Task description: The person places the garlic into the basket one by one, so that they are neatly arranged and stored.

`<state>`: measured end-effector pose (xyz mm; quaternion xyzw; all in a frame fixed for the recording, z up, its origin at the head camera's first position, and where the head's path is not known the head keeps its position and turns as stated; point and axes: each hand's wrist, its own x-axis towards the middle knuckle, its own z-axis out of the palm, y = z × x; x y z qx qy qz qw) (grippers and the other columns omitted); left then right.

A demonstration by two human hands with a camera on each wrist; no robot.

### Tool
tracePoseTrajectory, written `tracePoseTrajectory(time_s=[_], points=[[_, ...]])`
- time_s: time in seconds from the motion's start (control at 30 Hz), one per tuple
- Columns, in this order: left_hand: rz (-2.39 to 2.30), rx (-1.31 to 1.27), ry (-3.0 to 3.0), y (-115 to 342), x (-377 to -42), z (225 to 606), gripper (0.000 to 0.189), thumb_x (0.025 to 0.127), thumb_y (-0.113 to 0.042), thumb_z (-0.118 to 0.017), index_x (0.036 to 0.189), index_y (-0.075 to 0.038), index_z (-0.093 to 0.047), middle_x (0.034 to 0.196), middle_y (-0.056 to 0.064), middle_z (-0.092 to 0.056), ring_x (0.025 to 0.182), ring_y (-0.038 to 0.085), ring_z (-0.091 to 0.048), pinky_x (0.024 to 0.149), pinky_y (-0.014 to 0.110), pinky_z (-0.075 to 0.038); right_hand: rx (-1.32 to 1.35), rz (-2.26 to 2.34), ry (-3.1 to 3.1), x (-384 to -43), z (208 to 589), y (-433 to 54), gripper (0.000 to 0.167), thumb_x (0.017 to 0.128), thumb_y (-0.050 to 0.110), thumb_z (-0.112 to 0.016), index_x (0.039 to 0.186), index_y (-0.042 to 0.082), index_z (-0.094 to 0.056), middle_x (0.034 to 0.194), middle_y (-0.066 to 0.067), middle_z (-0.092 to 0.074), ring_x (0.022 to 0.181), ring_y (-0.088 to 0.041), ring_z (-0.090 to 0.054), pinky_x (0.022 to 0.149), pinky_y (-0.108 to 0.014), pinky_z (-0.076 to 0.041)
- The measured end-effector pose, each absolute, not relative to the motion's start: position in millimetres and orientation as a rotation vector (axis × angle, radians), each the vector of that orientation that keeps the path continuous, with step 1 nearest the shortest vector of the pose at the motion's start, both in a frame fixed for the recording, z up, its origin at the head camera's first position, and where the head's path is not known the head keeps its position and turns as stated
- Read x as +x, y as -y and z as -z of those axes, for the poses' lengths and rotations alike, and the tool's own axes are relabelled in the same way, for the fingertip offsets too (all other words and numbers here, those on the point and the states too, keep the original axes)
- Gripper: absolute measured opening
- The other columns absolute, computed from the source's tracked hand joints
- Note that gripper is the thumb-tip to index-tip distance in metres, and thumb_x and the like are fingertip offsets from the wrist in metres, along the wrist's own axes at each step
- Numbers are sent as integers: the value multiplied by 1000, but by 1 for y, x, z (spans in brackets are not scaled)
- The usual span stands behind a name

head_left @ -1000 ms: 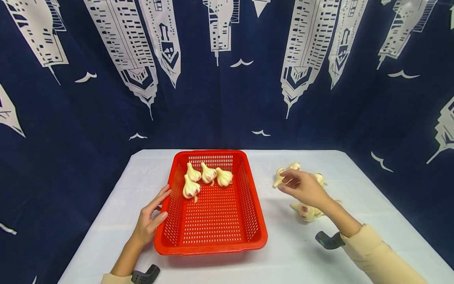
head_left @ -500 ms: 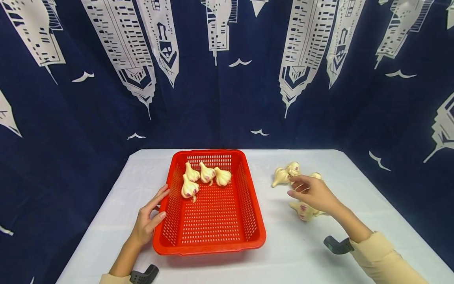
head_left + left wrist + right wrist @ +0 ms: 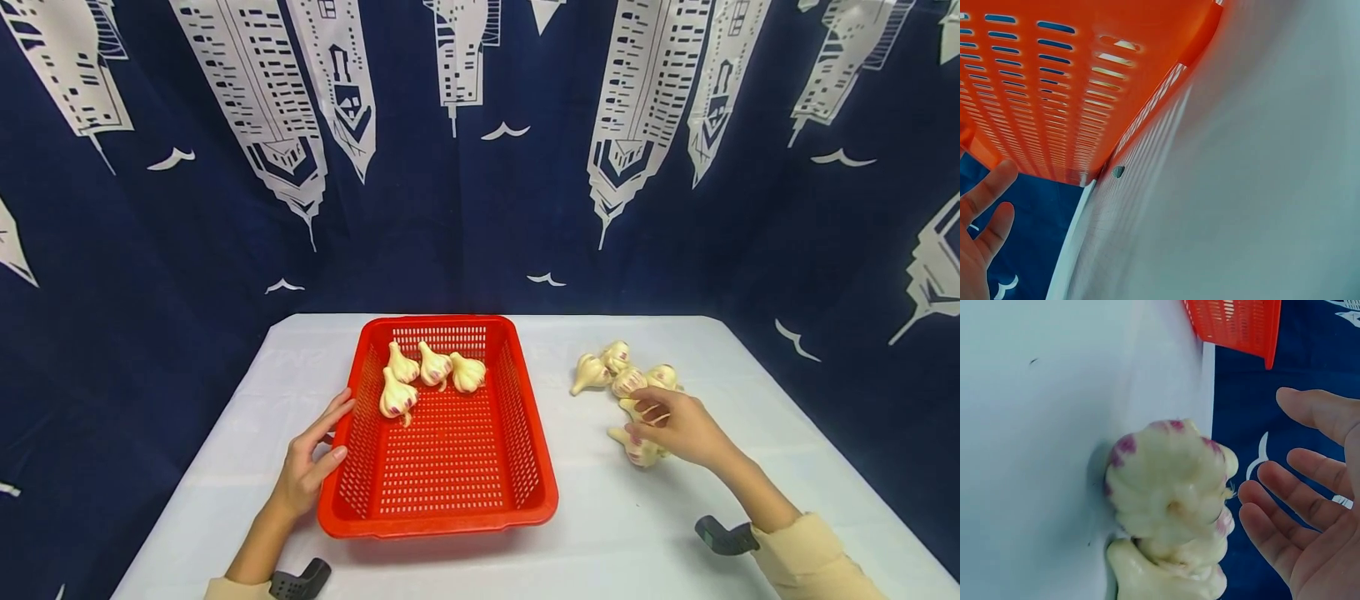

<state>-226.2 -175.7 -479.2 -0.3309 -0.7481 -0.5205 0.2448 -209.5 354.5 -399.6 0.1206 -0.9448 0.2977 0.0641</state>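
My left hand [image 3: 306,467] rests on the left side of a red plastic basket [image 3: 438,527], its fingers fairly straight against the rim. Several garlic bulbs [image 3: 399,397] lie together at the basket's far left. On the right of the table my right hand [image 3: 684,429] hovers over a cluster of garlic bulbs [image 3: 591,372], nearest the front bulb [image 3: 639,450]. In the right wrist view its loosely bent fingers [image 3: 1266,512] hold nothing and stand apart from a purple-tinged garlic bulb [image 3: 1166,478]. The head view shows some bulbs partly hidden behind that hand.
A white cloth covers the table [image 3: 600,517]. Behind it hangs a dark blue curtain [image 3: 457,233] printed with white buildings and birds. Between the basket and the right-hand bulbs runs a strip of white cloth. Black devices [image 3: 726,536] are strapped to both wrists.
My right hand has moved right and toward me, from the far left bulbs to the nearer ones, uncovering bulbs behind. The left hand keeps its place on the basket.
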Motion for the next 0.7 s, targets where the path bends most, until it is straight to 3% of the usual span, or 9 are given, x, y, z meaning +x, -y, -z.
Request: tracePoseTrajectory(time_s=[0.27, 0.5, 0.7], points=[[1427, -901, 2045, 175, -225, 477, 58, 80, -3, -51, 138, 5, -53, 149, 22, -43, 127, 9, -50, 76, 25, -43, 353, -858, 2936, -202, 407, -358, 53, 80, 19, -82, 121, -7, -63, 102, -12, -68, 94, -28, -63, 79, -44, -53], [1410, -908, 2069, 176, -226, 479, 58, 81, -2, -51, 138, 6, -52, 151, 20, -42, 132, 9, -46, 77, 25, -42, 374, -698, 2977, -202, 413, -358, 61, 72, 18, -88, 121, -9, -63, 104, -13, -68, 87, -22, -57, 75, -43, -50], [1406, -899, 2084, 178, -226, 479, 58, 81, -2, -52, 138, 6, -52, 151, 20, -42, 132, 9, -45, 78, 25, -42, 447, -676, 2896, -201, 422, -360, 57, 68, 8, -88, 117, -10, -65, 111, -20, -67, 98, -32, -61, 83, -51, -50]])
